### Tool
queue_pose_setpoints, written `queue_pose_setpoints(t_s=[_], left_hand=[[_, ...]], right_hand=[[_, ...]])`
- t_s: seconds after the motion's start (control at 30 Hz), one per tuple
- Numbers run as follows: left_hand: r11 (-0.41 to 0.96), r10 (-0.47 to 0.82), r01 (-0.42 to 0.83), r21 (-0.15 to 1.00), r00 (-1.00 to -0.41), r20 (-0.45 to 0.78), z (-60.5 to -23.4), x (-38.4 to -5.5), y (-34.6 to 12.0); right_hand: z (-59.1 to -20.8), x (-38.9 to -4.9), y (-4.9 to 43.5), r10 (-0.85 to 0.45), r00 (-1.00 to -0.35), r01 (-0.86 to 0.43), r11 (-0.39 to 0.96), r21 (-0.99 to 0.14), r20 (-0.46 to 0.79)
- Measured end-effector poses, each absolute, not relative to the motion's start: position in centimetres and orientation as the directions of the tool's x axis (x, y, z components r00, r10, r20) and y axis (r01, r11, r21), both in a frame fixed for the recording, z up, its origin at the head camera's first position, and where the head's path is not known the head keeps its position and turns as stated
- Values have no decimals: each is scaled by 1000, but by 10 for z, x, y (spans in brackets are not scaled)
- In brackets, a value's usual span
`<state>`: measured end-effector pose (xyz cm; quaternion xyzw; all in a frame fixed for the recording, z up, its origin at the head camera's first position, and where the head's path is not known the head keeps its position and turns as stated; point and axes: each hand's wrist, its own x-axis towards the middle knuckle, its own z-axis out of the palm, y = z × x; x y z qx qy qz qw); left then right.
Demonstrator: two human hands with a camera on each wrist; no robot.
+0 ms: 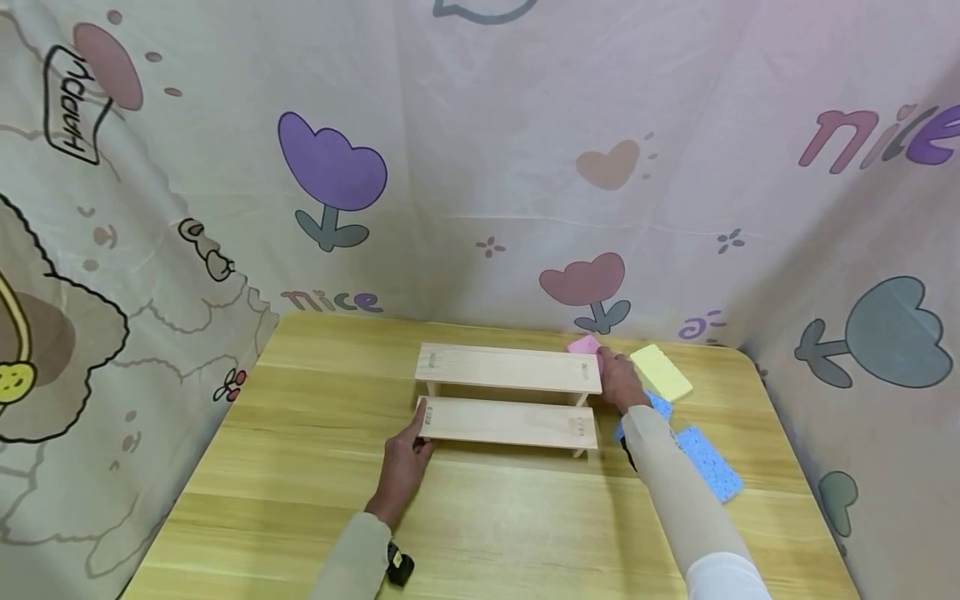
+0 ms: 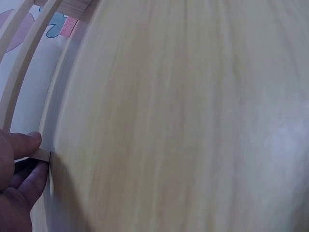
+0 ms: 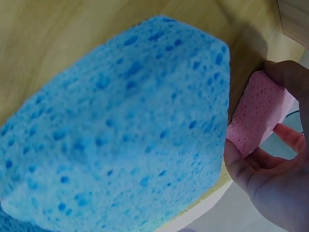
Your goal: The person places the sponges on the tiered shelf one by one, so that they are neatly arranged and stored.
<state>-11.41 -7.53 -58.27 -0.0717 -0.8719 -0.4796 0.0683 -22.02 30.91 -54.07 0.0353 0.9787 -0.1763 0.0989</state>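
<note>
I see the left hand (image 1: 402,468) pinching the left end of the front plank (image 1: 510,422), whose long axis runs off rightward; by the rear plank's (image 1: 510,367) right end, the right hand (image 1: 619,382) grips the pink sponge (image 3: 254,112).

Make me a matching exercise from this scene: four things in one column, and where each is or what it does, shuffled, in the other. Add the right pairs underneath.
Column one
1. the left hand
2. the right hand
3. the yellow sponge
4. the farther board

Column two
A. lies just right of the right hand in the head view
B. grips the pink sponge
C. runs alongside the nearer board, just behind it
D. holds the left end of the nearer board

Right pairs: 1-D, 2-B, 3-A, 4-C
</note>
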Motion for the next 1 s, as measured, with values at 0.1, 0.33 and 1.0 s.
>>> queue_pose_setpoints(t_s=[0.1,0.33,1.0], left_hand=[[532,62,190,826,-981,185,-582,-114,-74],[547,53,187,816,-981,189,-580,-113,-74],[534,70,211,819,-976,206,-580,-114,-77]], right_hand=[[-538,-218,312,42,-975,115,937,-331,-219],[-526,-218,319,31,-973,104,944,-314,-227],[-488,-211,335,9,-984,70,937,-342,-175]])
